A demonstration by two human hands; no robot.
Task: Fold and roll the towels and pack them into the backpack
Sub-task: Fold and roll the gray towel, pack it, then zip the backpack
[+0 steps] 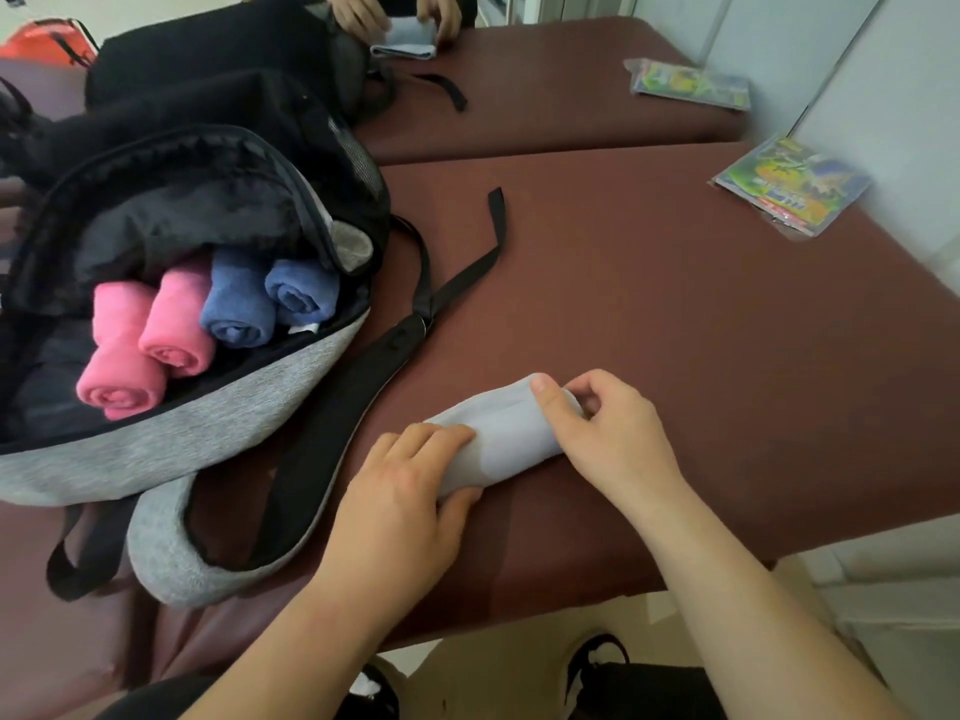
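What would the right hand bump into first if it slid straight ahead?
The right hand already grips the grey towel roll; past that, probably the loose black strap, though the line is hard to judge.

A: Backpack (pixel 218 439) shell?
B: Grey heathered knit cloth, matt. Strap (pixel 467 272): black woven webbing.
A: Towels?
B: Pink towels (pixel 124 366) and blue towels (pixel 239 304): fuzzy terry. Grey towel (pixel 511 433): smoother matt cloth.
A: Table (pixel 675 330)?
B: Maroon leatherette, faint sheen. Packet (pixel 789 184): glossy plastic film.

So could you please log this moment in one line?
left hand, right hand: gripping grey towel | backpack: open, four towel rolls inside
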